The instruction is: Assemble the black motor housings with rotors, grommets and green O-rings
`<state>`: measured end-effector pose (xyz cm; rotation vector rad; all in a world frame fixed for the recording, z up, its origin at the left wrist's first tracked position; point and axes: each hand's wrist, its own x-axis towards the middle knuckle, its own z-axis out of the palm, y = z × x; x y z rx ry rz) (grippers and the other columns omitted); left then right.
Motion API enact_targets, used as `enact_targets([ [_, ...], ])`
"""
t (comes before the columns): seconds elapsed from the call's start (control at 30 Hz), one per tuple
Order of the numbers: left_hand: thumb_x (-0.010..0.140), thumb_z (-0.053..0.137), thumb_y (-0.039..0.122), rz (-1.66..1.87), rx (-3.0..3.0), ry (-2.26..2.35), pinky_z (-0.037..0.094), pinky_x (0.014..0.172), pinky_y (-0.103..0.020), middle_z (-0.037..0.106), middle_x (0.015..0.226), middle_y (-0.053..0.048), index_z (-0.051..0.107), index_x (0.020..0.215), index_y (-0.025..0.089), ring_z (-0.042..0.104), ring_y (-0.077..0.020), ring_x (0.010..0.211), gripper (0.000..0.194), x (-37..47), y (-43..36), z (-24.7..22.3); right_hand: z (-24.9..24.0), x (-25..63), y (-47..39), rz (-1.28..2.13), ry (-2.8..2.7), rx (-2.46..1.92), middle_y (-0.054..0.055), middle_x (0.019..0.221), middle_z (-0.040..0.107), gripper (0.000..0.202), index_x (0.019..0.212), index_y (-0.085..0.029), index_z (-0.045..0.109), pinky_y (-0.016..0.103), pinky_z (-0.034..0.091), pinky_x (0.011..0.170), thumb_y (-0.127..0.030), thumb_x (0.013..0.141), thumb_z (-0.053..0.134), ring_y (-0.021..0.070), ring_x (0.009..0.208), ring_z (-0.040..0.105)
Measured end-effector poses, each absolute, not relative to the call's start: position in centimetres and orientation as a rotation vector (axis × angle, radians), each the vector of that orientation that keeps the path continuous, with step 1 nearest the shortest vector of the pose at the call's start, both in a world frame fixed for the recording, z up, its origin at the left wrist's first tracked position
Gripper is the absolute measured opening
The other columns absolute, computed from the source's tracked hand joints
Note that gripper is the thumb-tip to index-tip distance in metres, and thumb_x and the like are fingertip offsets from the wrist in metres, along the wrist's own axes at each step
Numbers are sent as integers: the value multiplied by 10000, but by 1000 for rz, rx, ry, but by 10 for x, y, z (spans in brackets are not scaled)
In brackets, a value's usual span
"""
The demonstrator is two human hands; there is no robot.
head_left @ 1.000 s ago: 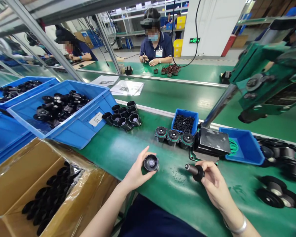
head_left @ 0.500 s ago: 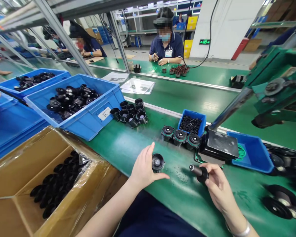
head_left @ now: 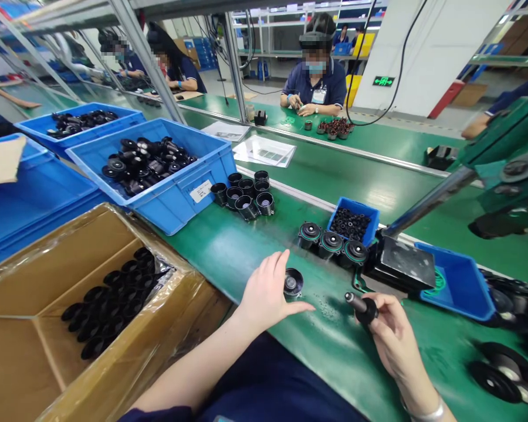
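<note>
While the right hand (head_left: 393,337) pinches the shafted part (head_left: 366,310) by its dark disc, the left hand (head_left: 264,293) has loosened from around the black cup (head_left: 293,282) and spread open, its thumb now well out to the side. Whether the palm touches the cup cannot be told. The cup stands mouth up on the worktop (head_left: 220,252), towards its near edge; the shafted part is tilted above the surface, tip towards the cup but well apart from it. So, as I judge it, the two pieces remain unjoined. Three capped units (head_left: 331,241) sit farther back, beside the small blue bin (head_left: 373,227).
</note>
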<state>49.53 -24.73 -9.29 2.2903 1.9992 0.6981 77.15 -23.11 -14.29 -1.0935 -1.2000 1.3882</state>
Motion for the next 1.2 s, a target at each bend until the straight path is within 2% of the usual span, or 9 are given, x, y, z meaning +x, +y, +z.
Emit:
enact_targets([
  [0.13,667,615,783,473,2131,2179,543,804,-402,588,1192,-205,437,1300,74,629,-343,1044,967,513,-244,-80,-145,769,-229,1411,-1194,-1075,41,1021,532,347,924,-218,499,247,491,660,-384,740,742,123,738,570],
  [0.23,761,626,675,285,2047,2242,533,672,-348,621,1002,-151,527,1154,65,666,-281,830,732,527,-236,-75,-144,767,-229,1433,-1196,-1054,47,1026,539,356,927,-219,491,259,503,655,-387,738,742,130,740,573],
  [0.37,837,621,381,221,2172,2174,526,712,-345,609,978,-127,513,1148,67,650,-276,878,455,530,-228,-77,-126,768,-235,1416,-1169,-1027,38,1004,541,325,923,-223,488,242,503,641,-382,763,721,119,722,570],
  [0.5,851,561,363,148,2268,2109,515,697,-352,592,947,-113,547,1011,115,636,-283,873,295,521,-225,-79,-102,771,-249,1416,-1128,-988,35,999,523,284,922,-222,488,237,513,641,-358,786,698,120,744,567],
  [0.6,894,499,411,136,2193,2085,497,650,-346,588,947,-111,549,955,139,634,-253,767,283,515,-224,-77,-100,770,-259,1442,-1076,-986,29,989,508,285,923,-218,485,227,509,638,-362,792,693,111,740,555],
  [0.73,931,444,426,618,1848,1641,494,769,-335,604,961,-63,531,1009,192,616,-216,851,262,511,-227,-75,-110,760,-270,1514,-1014,-959,25,965,496,333,917,-215,464,225,496,629,-437,799,681,104,722,513],
  [0.9,919,424,537,927,1271,1110,472,648,-265,582,894,-46,528,1026,188,569,-173,754,380,523,-235,-84,-111,743,-276,1586,-936,-836,29,962,456,420,926,-212,423,225,491,636,-476,766,708,109,758,463],
  [1.03,911,455,532,953,1292,1075,473,721,-285,576,950,-51,539,1033,191,570,-187,825,371,535,-237,-87,-107,739,-273,1590,-930,-826,11,923,431,335,896,-199,420,190,458,620,-364,784,688,82,728,433],
  [1.2,937,465,442,871,1674,1083,446,876,-340,547,1033,-57,525,1072,209,553,-212,967,276,544,-238,-88,-110,730,-268,1620,-1015,-856,-38,777,390,269,846,-195,377,135,357,572,-169,731,618,50,654,378],
])
